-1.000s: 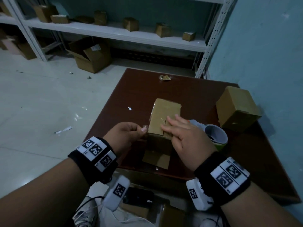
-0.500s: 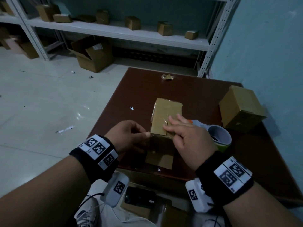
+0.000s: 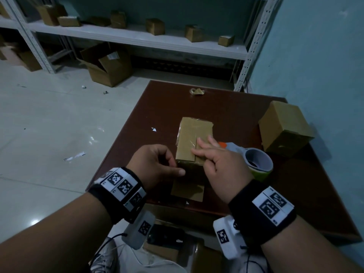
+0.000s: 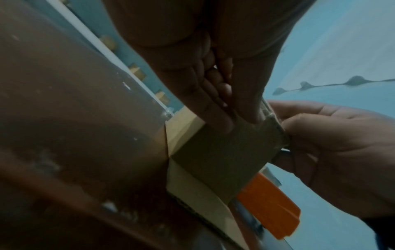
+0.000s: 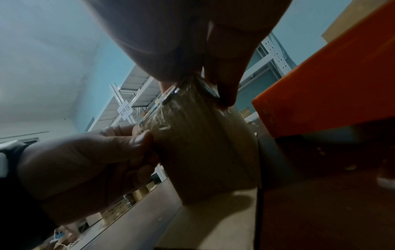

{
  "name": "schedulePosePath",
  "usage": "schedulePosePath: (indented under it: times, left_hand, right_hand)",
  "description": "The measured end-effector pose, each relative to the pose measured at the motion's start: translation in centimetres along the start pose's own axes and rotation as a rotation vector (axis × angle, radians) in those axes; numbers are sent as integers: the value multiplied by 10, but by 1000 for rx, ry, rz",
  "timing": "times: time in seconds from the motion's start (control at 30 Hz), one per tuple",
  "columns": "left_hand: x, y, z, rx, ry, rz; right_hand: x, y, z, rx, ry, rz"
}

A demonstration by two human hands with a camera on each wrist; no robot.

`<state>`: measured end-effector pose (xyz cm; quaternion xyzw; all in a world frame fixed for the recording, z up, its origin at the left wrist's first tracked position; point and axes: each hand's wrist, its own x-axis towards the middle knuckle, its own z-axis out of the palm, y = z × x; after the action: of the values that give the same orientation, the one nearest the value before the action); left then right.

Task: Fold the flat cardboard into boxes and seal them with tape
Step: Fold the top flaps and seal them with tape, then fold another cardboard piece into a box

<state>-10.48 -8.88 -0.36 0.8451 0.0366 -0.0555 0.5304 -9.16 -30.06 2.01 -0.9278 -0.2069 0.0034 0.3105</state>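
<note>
— Where's the box?

— The box (image 3: 194, 141) stands near the front edge of the brown tabletop (image 3: 226, 111), one flap lying flat toward the person, clear tape (image 5: 171, 99) wrinkled over its top.

— And the hands?

— The right hand (image 3: 220, 162) lies on the top with its fingers (image 3: 204, 143) mostly straight, pressing there. The left hand (image 3: 155, 164) has curled fingers at the box's near left corner; its thumb and fingertips pinch the edge.

— Anything close by?

— A tape dispenser (image 3: 254, 160) just right of the box, and a closed box (image 3: 285, 129) further right.
</note>
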Motion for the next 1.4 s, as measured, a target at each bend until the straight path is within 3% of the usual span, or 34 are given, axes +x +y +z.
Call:
schedulePosePath:
  times: [0.2,0.27,0.43,0.57,0.63,0.77,0.83,0.97,1.07,1.13,1.23,1.4]
  left_hand:
    - [3,4,3,216,-35,46]
    - [1,8,7,173,-47,32]
    - [7,15,6,58,168,34]
    - [13,18,0,-95,166,107]
    - [13,19,0,-97,176,141]
    - [10,21,-4,244,130,154]
    - [7,24,-8,293,104,141]
    - [13,20,-18,22,140,-9]
    - [24,19,-24,-504,280,-209]
    - [25,21,-26,-811,219,-357]
    - [24,19,-27,-942,126,-406]
    - [25,11,-28,-986,139,-432]
  right_hand:
    - [-2,-2,0,-36,-18,-35]
    - [-2,1,0,-25,-10,-40]
    - [-7,6,-4,119,68,-12]
    - [-8,10,-2,262,170,-17]
    - [-7,11,0,423,189,6]
    - [-6,6,1,912,155,99]
    - [-5,7,0,1012,166,137]
    - [0,15,-5,970,293,186]
    - [4,21,-12,842,418,241]
    - [4,26,-13,832,444,280]
    - [4,28,-12,783,435,297]
    - [5,30,-14,764,450,311]
